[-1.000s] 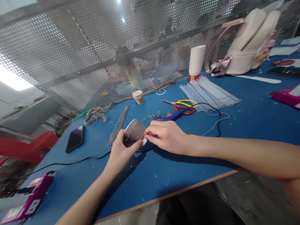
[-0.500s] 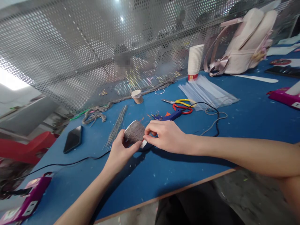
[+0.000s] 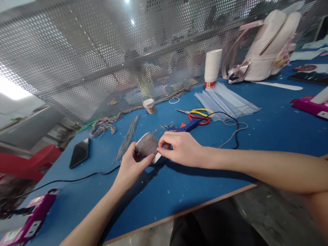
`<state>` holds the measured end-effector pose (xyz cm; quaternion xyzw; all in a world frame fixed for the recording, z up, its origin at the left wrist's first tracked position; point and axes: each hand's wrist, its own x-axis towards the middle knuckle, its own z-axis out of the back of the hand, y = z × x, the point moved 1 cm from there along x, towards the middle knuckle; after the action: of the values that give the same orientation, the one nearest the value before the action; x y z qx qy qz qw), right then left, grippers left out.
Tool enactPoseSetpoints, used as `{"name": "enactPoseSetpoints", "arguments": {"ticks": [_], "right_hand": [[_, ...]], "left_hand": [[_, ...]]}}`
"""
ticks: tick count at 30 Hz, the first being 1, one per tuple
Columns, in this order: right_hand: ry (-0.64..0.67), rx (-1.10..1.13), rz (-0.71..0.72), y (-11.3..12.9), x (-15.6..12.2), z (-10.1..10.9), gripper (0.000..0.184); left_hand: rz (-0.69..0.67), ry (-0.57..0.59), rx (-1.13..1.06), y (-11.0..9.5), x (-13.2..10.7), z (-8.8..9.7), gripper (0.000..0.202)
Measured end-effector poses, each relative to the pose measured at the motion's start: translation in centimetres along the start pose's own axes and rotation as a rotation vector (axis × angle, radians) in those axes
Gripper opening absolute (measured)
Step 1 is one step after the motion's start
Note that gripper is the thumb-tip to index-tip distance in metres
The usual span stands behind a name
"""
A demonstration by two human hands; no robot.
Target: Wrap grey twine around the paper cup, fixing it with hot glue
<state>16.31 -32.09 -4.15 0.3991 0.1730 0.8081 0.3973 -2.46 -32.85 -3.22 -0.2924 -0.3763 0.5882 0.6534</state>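
A paper cup wrapped in grey-brown cord lies tilted in my left hand, whose fingers and thumb close round it. Near its lower right end, a white and red strip of the cup shows uncovered. My right hand presses thumb and forefinger together right at that end; what it pinches is too small to make out. Just behind my right hand, a blue glue gun rests on the table, partly hidden by the hand. Beyond it lie yellow-and-red-handled cutting tools.
Thin grey wires and a phone lie to the left. Farther back stand a small bucket-like cup, stacked paper cups and a pink backpack. Clear plastic strips lie at right. A black cable crosses the table.
The view has shifted very slightly. Both hands keep almost the same position on the cord-wrapped cup.
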Motion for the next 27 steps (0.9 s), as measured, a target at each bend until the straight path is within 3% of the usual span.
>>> {"name": "enactPoseSetpoints", "arguments": {"ticks": [9, 27], "right_hand": [[0.012, 0.03, -0.033, -0.3, 0.1, 0.2, 0.01], [0.046, 0.087, -0.135, -0.2, 0.4, 0.5, 0.009]], "left_hand": [[0.009, 0.023, -0.021, -0.1, 0.0, 0.1, 0.03], [-0.046, 0.009, -0.179, 1.9, 0.3, 0.5, 0.024]]}}
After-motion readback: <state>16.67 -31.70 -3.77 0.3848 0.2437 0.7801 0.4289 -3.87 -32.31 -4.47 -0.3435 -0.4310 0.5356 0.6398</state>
